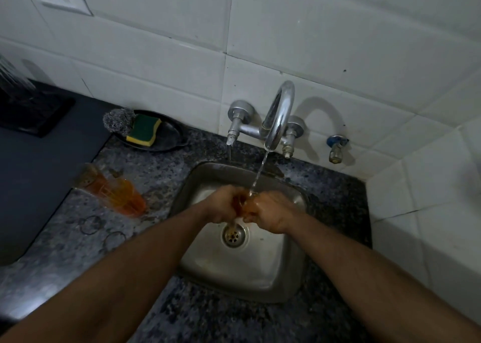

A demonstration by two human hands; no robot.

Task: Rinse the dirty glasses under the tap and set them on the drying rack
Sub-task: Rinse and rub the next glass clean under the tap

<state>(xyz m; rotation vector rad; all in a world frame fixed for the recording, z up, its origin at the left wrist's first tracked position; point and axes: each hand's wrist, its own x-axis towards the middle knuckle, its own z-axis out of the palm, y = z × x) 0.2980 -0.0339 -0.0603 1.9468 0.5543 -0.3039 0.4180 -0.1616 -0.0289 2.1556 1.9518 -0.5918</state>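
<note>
Over the steel sink [291, 272], my left hand [221, 204] and my right hand [268, 209] both grip a small amber-tinted glass [243, 204] between them; most of it is hidden by my fingers. Water runs from the chrome tap [279, 116] in a thin stream onto the glass. Two more orange-stained glasses [114, 189] stand on the granite counter [145, 173] left of the sink. The black drying rack [31, 108] sits at the far left on a dark mat.
A black dish holding a green-and-yellow sponge [144, 129] and a steel scourer [114, 121] sits by the wall, left of the tap. A small blue-handled valve [335, 147] sticks out of the tiles at the right. Wet ring marks [91, 224] lie on the counter.
</note>
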